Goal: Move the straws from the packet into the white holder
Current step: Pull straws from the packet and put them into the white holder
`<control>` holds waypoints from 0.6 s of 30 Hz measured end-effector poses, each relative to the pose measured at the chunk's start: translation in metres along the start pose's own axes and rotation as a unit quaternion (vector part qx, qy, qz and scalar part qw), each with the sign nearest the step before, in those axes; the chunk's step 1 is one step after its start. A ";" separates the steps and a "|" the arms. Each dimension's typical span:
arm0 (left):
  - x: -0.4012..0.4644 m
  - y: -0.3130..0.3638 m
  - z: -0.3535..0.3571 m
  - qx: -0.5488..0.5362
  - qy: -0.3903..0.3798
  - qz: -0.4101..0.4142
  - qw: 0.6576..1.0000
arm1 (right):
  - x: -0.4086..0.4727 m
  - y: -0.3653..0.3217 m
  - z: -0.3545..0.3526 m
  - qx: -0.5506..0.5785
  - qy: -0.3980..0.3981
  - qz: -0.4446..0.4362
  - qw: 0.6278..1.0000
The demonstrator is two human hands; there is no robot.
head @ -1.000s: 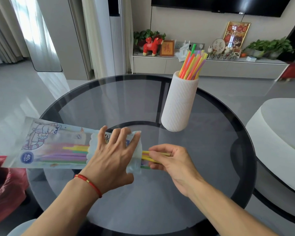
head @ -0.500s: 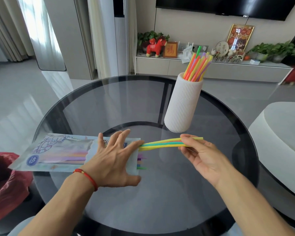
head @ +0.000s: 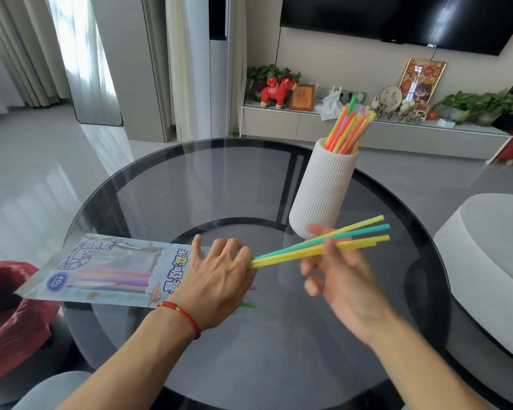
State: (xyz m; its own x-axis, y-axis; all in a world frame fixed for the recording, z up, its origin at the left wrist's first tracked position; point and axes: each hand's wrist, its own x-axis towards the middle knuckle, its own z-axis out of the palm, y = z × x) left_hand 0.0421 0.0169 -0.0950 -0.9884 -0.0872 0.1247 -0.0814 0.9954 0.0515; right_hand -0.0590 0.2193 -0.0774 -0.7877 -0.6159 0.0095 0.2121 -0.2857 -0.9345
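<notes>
Over glass table (head: 190,184), left hand (head: 216,279) flat on packet (head: 107,270), blurred right hand (head: 341,276) pinching three straws (head: 356,235)

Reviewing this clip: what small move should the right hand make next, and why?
Probably lift the pulled straws clear and carry them over the white holder: the right hand pinches them, their tail ends are still at the packet mouth under the left hand.
</notes>
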 end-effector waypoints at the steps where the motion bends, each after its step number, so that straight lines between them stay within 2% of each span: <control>1: -0.001 0.002 0.001 -0.004 -0.004 0.004 1.000 | 0.000 0.010 0.010 -0.022 -0.001 0.014 1.000; 5: -0.003 0.009 0.008 -0.017 0.001 0.019 1.000 | 0.004 0.038 0.034 -0.126 0.057 -0.022 0.990; 10: 0.000 0.000 0.012 -0.061 0.002 -0.014 0.998 | 0.011 0.001 0.001 -0.222 0.177 -0.104 0.953; 13: 0.002 0.001 0.015 -0.079 -0.001 -0.023 0.997 | 0.005 -0.031 -0.022 -0.316 0.208 -0.132 0.916; 18: 0.002 0.002 0.019 -0.081 0.003 -0.022 0.996 | 0.012 -0.076 -0.019 -0.514 0.174 -0.137 0.829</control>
State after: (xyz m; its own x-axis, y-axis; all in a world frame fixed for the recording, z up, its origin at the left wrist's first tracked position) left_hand 0.0374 0.0194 -0.1130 -0.9833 -0.1323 0.1248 -0.1032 0.9709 0.2159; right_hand -0.0958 0.2474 -0.0130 -0.8822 -0.3303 0.3357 -0.4658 0.5063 -0.7257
